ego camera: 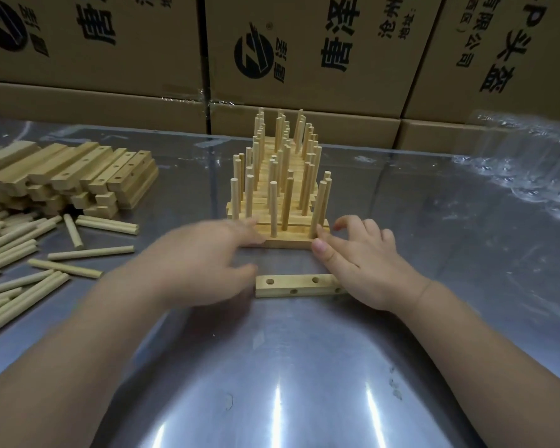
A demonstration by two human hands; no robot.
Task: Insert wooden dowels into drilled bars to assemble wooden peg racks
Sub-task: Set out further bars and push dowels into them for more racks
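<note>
Alignment looks to be the point of this step. The nearest peg rack (288, 243) sits at the front of a row of finished racks (282, 163) in the middle of the table (272, 383), and both hands are at its ends. The left hand (204, 263) is blurred with motion; its fingers reach out fairly straight to the bar's left end and grip nothing that can be made out. The right hand (359, 263) has its thumb against the bar's front right corner, with the other fingers arched loosely above that end, closed round nothing. The rightmost dowel (319, 208) appears to lean outward, though the wide lens may account for that.

To do this well, the person would push low on the bar itself, evenly from both ends. That way the rack slides flush against the one behind without twisting. Pressure on the pegs could tip it or loosen a dowel. If the end dowel really is leaning, it probably wants a firm press to seat it.

An empty drilled bar (299, 286) lies flat just nearer the person, holes showing, its right end under the heel of the right hand. Loose dowels (20, 253) lie to the left beside a stack of drilled bars (72, 176), handy for the left hand. Cardboard boxes (304, 59) stand behind the table.
</note>
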